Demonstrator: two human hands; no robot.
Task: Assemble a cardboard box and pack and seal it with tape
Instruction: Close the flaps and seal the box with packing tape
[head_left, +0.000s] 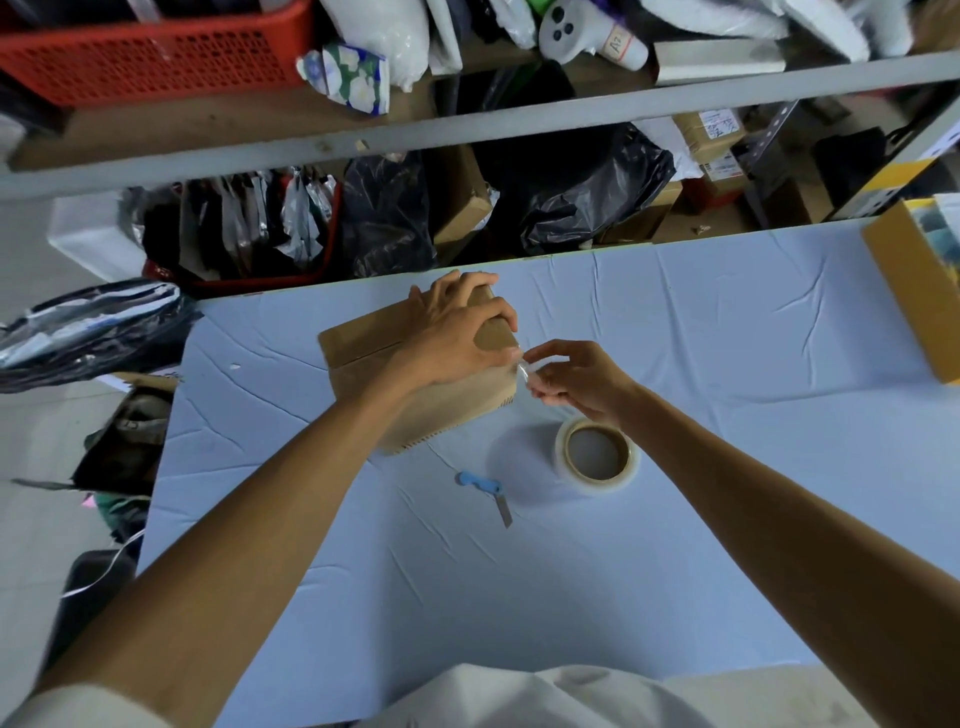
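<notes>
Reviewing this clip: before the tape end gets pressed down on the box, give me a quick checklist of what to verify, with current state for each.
1. Box flaps closed: ok. The cardboard box top lies flat, seam together.
2. Box held steady: ok. The left hand presses on its top.
3. Tape end in hand: ok. The right hand pinches a clear tape strip at the box's right top edge.
4. Strip already stuck along the seam: cannot tell; clear tape barely shows.
5. Tape roll within reach: ok, lying flat on the table beside the box.
6. Cutter clear of hands: ok, on the cloth, blade out.
</notes>
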